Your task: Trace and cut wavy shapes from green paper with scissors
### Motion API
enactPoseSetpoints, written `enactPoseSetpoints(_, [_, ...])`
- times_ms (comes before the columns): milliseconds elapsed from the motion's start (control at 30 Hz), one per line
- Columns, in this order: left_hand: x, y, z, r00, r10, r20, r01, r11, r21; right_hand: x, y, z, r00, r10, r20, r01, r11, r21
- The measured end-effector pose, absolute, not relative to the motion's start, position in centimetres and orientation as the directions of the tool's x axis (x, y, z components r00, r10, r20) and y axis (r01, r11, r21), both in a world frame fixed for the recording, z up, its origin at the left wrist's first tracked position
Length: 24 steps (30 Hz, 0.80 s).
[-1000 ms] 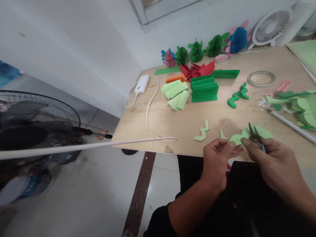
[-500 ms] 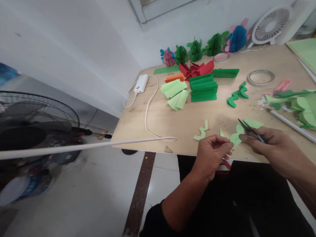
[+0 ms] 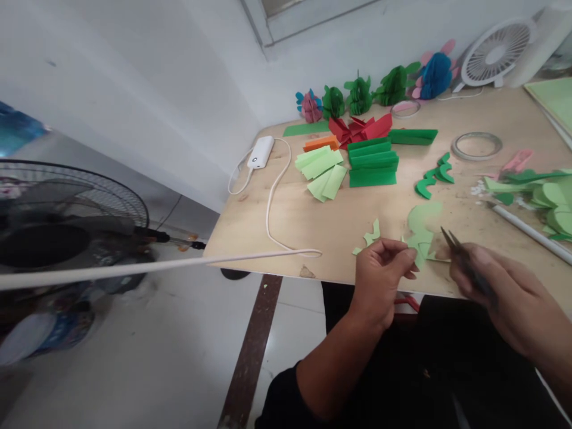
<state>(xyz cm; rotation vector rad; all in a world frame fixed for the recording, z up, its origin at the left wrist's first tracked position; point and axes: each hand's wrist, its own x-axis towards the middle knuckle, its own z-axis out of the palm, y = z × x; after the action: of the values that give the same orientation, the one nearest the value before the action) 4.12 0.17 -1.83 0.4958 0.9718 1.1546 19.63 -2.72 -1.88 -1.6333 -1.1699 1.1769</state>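
Note:
My left hand (image 3: 385, 265) pinches a light green paper cutout (image 3: 419, 229) with a scalloped outline, above the front edge of the table. The upper part of the cutout is blurred. To its right, my right hand (image 3: 500, 286) is closed around a pair of scissors (image 3: 462, 256), blurred by motion. The dark blades point up and left, slightly parted and clear of the paper. A curved light green scrap (image 3: 372, 233) lies just beyond my left hand. Farther back on the table are dark green wavy cutouts (image 3: 433, 176).
Folded green paper (image 3: 373, 162), light green strips (image 3: 319, 164) and red folded paper (image 3: 360, 130) lie mid-table. Paper figures (image 3: 360, 95) line the wall beside a small fan (image 3: 496, 53). A white cable (image 3: 270, 208) crosses the left side. A tape roll (image 3: 476, 146) and white pen (image 3: 531, 229) lie right.
The scissors have drawn back right, away from the paper. The light green cutout has turned more upright in my left hand. The whole view has shifted slightly.

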Motion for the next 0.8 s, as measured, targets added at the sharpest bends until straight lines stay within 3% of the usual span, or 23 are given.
enactPoseSetpoints(233, [5.2, -0.2, -1.4, 0.03, 0.897, -0.442, -0.611, 0.366, 0.702, 17.3, -4.8, -2.4, 0.095, 0.92, -0.379, 0.184, -0.391, -0.902])
enactPoseSetpoints(367, [5.4, -0.3, -1.2, 0.034, 0.882, -0.469, -0.625, 0.385, 0.679, 16.8, -5.0, -3.0, 0.088, 0.919, -0.385, 0.103, -0.393, -0.914])
enactPoseSetpoints(800, [5.8, -0.5, -1.3, 0.065, 0.889, -0.452, -0.637, 0.386, 0.667, 16.4, -4.9, -3.0, 0.122, 0.929, -0.35, 0.108, -0.363, -0.926])
